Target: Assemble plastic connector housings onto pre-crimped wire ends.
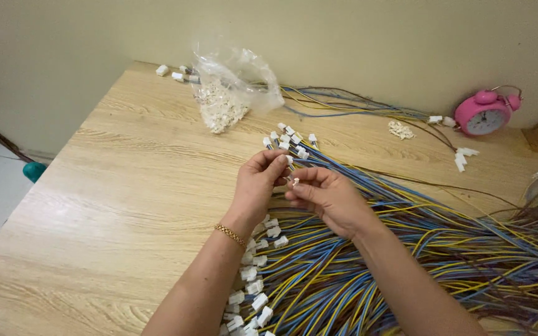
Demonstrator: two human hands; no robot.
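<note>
Pale wood-grain table (pixel 126 186), smooth with a soft sheen. Glossy plastic-sheathed wires (pixel 368 274) in blue and yellow, tipped with matt white plastic connectors (pixel 256 287). Thin, crinkled clear plastic bag (pixel 235 84). Shiny pink clock (pixel 484 112). Gold-coloured metal bracelet (pixel 230 234).

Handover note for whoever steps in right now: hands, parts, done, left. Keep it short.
Left hand: pinching a small white connector on a wire end.
Right hand: pinching another small white piece just below it.
Wire bundle, blue and yellow, spreads right across the wooden table.
Done: many wire ends already carry white connectors, near the left wrist.
Left: clear bag of loose connectors is far from empty.
</note>
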